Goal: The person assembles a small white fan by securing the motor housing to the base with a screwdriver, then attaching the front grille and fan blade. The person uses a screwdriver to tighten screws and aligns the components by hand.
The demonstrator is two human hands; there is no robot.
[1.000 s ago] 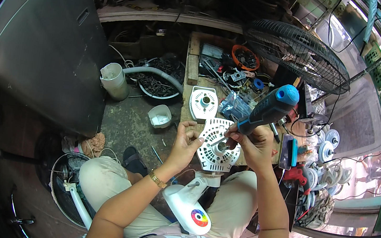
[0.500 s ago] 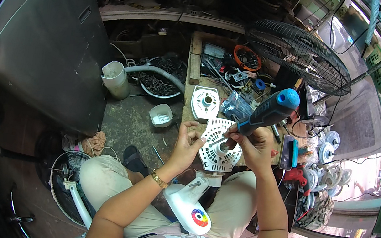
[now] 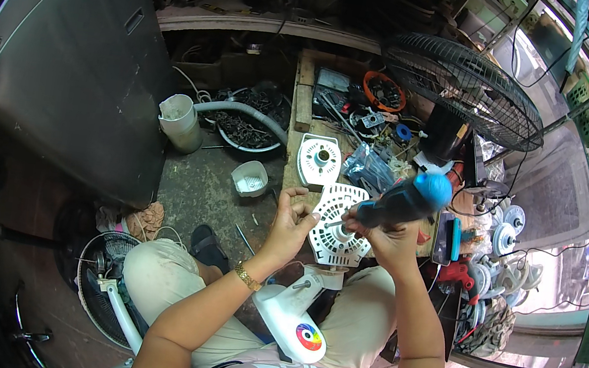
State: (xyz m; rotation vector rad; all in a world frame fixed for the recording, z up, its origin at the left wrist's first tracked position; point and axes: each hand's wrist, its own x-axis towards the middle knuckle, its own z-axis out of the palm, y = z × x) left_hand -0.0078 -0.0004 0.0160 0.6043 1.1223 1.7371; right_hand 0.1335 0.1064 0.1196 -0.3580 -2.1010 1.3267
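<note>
A white slotted fan motor housing (image 3: 338, 252) stands above my lap, on a white fan neck (image 3: 288, 296) with a round multicoloured sticker. My left hand (image 3: 292, 222) has its thumb against the housing's left edge, fingers curled. On the other side, my right hand (image 3: 392, 243) grips a screwdriver (image 3: 402, 203) with a black and blue handle, slightly blurred. Its shaft points left across the housing's slotted face; where the tip rests I cannot make out. A second white motor cover (image 3: 318, 160) lies on the wooden bench just beyond.
Bench clutter includes a plastic bag (image 3: 370, 166), an orange-rimmed bowl (image 3: 384, 92) and a phone (image 3: 443, 238). A black fan cage (image 3: 465, 87) overhangs the far right. A red power tool (image 3: 455, 277) lies right. A basin of dark parts (image 3: 250, 127) and white cup-shaped part (image 3: 250, 179) sit left.
The screwdriver handle has swung down and slightly left, with my right hand turning along with it. My left hand and the housing stay nearly where they were.
</note>
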